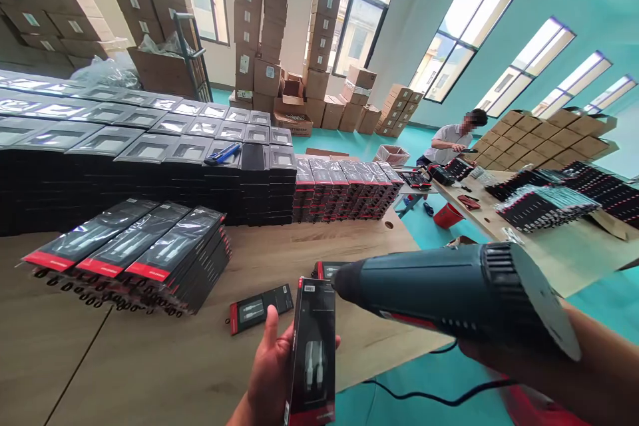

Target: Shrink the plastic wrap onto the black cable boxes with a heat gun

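My left hand (272,363) grips a black and red cable box (313,346), held upright with two white connectors showing through its window. My right hand (492,356), mostly hidden behind the tool, holds a dark green heat gun (429,289) by its handle. The black nozzle points left at the box's top right corner, very close to it; whether they touch I cannot tell. On the table behind lies another cable box (262,308), and one more cable box (328,270) is partly covered by the held one.
Stacked wrapped cable boxes (134,239) stand at left on the wooden table (164,359). Behind them runs a long row of black boxes (150,190) with a blue cutter (223,154) on top. A black cord (439,401) hangs at right. A person (452,140) works at another table.
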Demonstrator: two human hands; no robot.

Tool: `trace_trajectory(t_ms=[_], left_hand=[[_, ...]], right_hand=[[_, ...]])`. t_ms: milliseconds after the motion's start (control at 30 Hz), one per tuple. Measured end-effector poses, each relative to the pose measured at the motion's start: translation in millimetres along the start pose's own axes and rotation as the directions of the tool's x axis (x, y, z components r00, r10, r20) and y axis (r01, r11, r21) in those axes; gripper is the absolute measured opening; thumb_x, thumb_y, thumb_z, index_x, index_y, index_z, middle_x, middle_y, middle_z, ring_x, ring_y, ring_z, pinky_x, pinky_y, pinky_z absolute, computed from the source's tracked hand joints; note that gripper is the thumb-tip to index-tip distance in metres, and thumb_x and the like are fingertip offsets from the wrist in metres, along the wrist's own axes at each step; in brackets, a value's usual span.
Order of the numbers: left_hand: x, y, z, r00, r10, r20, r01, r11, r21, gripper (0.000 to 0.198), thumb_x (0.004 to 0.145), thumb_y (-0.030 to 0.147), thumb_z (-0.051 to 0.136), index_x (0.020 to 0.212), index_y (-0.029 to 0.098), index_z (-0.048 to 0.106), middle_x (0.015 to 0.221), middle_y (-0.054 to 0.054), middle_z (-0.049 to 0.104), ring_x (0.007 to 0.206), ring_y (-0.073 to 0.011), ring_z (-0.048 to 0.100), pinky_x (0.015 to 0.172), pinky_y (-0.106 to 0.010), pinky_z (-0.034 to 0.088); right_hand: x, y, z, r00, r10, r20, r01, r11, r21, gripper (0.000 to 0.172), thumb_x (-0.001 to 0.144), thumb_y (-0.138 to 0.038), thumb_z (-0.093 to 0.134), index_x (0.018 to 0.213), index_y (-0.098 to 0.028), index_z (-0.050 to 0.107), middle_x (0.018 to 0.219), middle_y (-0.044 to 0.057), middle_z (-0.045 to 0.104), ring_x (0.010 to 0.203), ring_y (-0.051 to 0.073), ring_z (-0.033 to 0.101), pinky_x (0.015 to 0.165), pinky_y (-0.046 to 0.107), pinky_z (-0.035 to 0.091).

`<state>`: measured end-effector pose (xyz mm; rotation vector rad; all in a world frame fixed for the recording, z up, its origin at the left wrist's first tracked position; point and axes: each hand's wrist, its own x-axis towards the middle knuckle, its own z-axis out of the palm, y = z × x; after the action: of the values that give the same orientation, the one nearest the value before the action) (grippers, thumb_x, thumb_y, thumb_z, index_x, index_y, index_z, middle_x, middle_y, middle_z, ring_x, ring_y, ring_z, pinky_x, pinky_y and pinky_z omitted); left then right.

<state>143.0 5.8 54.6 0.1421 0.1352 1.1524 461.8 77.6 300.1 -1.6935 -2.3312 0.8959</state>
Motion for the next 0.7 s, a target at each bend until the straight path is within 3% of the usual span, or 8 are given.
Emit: trace_trajectory(t_ms=[100,167,333,433,500,600,667,700], left_hand=[[-1.6,-1.2,-4.2,0.999,-0.019,0.028,0.018,0.999,0.046,0.074,0.102,0.071,0.042,0.138,0.014,0.071,0.126,-0.018,0.079,0.123,-0.0355,0.073,0.097,-0.043,0.06],[-2.2,-0.1,-5.5,0.998,-0.029,0.063,0.025,0.998,0.06,0.075,0.101,0.073,0.042,0.137,0.014,0.072,0.126,-0.018,0.079,0.124,-0.034,0.073,0.098,-0.042,0.059],[-3.4,4.0,-2.9,0.992,-0.044,0.118,0.038,0.998,0.054,0.074,0.101,0.072,0.043,0.136,0.014,0.072,0.127,-0.017,0.079,0.127,-0.0335,0.072,0.101,-0.042,0.058],[-4.8,6.0,0.3,0.993,-0.048,0.11,0.042,0.997,0.06,0.076,0.103,0.073,0.039,0.136,0.013,0.072,0.129,-0.017,0.078,0.128,-0.0342,0.071,0.102,-0.042,0.057],[-6.1,8.4,1.2,0.993,-0.06,0.102,0.054,0.996,0.066,0.08,0.102,0.075,0.037,0.139,0.012,0.07,0.131,-0.018,0.077,0.131,-0.0362,0.068,0.105,-0.043,0.055],[-6.4,13.2,-0.6,0.993,-0.057,0.1,0.049,0.996,0.078,0.085,0.101,0.077,0.035,0.144,0.01,0.066,0.139,-0.02,0.072,0.136,-0.0403,0.064,0.109,-0.048,0.052],[-4.5,16.4,-2.1,0.994,-0.036,0.107,0.028,0.997,0.074,0.088,0.1,0.078,0.032,0.146,0.009,0.064,0.142,-0.022,0.07,0.137,-0.042,0.063,0.11,-0.051,0.051],[-3.0,17.8,-2.1,0.994,-0.021,0.105,0.014,0.998,0.065,0.089,0.1,0.078,0.031,0.146,0.009,0.063,0.142,-0.022,0.07,0.136,-0.0418,0.063,0.111,-0.051,0.05]], right_hand=[[13.4,-28.0,1.0,0.992,-0.11,0.064,0.104,0.991,0.08,0.032,0.09,-0.062,0.072,0.119,-0.05,0.071,0.111,-0.009,0.083,0.097,0.028,0.078,0.087,0.037,0.068],[15.1,-34.2,-1.2,0.975,-0.195,0.102,0.192,0.98,0.046,0.032,0.091,-0.057,0.074,0.122,-0.051,0.07,0.12,-0.008,0.081,0.104,0.028,0.077,0.094,0.038,0.066],[8.3,-30.9,-6.8,0.959,-0.281,0.031,0.283,0.953,-0.111,0.037,0.088,-0.052,0.074,0.125,-0.051,0.072,0.122,-0.001,0.081,0.101,0.034,0.078,0.083,0.042,0.07],[9.0,-30.4,-4.6,0.936,-0.347,0.051,0.35,0.935,-0.059,0.041,0.089,-0.046,0.073,0.13,-0.051,0.07,0.129,-0.002,0.079,0.109,0.033,0.077,0.092,0.042,0.068],[8.2,-24.0,-2.8,0.965,-0.249,0.082,0.25,0.968,0.0,0.042,0.091,-0.049,0.074,0.132,-0.053,0.068,0.131,-0.005,0.078,0.111,0.031,0.076,0.096,0.039,0.066],[3.4,-9.8,0.9,0.999,0.002,0.033,-0.003,0.999,0.05,0.045,0.087,-0.065,0.073,0.13,-0.055,0.066,0.126,-0.008,0.08,0.106,0.031,0.078,0.088,0.037,0.069],[0.8,-8.5,6.0,0.998,0.061,-0.016,-0.06,0.996,0.07,0.044,0.085,-0.071,0.071,0.125,-0.053,0.068,0.113,-0.007,0.084,0.097,0.033,0.079,0.084,0.039,0.07],[0.3,-12.2,9.4,0.999,0.029,-0.024,-0.027,0.997,0.069,0.042,0.085,-0.07,0.071,0.121,-0.051,0.071,0.105,-0.006,0.085,0.091,0.033,0.08,0.084,0.04,0.07]])
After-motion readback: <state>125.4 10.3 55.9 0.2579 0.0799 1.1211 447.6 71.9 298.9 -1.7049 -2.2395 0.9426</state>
